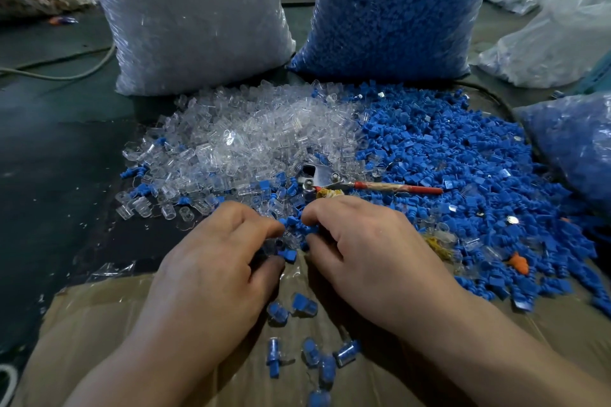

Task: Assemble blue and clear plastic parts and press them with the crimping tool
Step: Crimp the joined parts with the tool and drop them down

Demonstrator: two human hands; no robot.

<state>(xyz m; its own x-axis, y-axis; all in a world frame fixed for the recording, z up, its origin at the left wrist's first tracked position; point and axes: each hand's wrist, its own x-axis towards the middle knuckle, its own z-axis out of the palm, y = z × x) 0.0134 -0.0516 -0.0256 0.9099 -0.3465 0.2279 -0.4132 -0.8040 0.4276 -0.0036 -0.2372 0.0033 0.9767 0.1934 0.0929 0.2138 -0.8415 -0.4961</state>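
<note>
My left hand (218, 251) and my right hand (360, 248) meet at the near edge of the heaps, fingertips almost touching. Between them sit small blue parts (297, 225), pinched by both hands; one blue part (287, 254) rests at my left thumb. A heap of clear plastic parts (251, 139) spreads to the left, a heap of blue parts (463, 168) to the right. The crimping tool (334, 182), with metal head and red handle, lies on the parts just beyond my fingers. Several assembled blue-and-clear pieces (304, 307) lie on cardboard between my wrists.
A big bag of clear parts (185, 16) and a big bag of blue parts (396, 10) stand behind the heaps. Another bag of blue parts (575, 142) lies at the right. Brown cardboard (99, 324) covers the near floor. A cable (66, 74) runs at the left.
</note>
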